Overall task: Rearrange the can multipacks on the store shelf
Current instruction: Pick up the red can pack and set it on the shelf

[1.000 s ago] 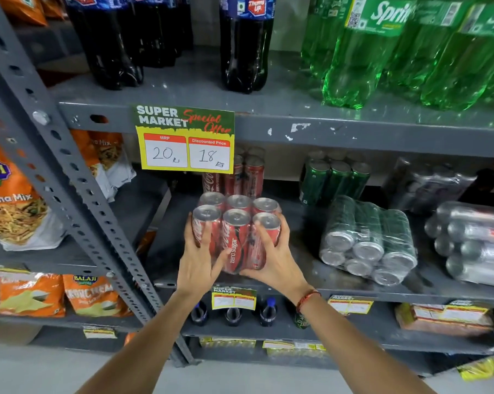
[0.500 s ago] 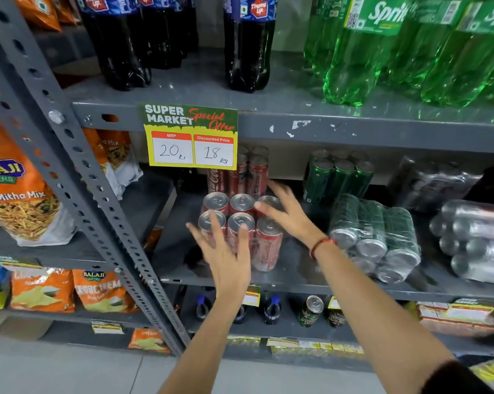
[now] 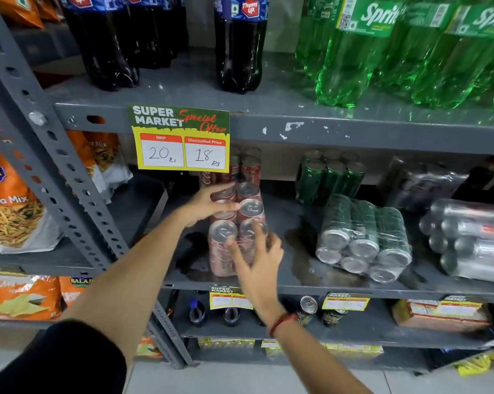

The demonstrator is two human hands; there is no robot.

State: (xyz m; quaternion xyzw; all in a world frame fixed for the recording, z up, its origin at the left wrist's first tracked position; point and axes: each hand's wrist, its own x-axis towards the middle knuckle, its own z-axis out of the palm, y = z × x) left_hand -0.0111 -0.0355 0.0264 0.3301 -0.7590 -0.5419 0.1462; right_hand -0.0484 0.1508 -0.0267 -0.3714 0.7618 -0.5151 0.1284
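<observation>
The film-wrapped red can multipack [image 3: 221, 237] of shiny cylinders stands near the front edge of the grey metal shelf [image 3: 291, 290], now turned narrow side forward. The left hand [image 3: 209, 206] and right hand [image 3: 257, 257] press it with straight fingers.

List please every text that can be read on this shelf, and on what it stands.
"SUPER MARKET Special Offer", "MRP 20 Rs", "Discounted Price 18 Rs": yellow price sign
"Sprite": green bottle label
"Thums up": dark bottle label
"BALAJI": orange snack bag
Lower shelf tags: too blurred.
</observation>
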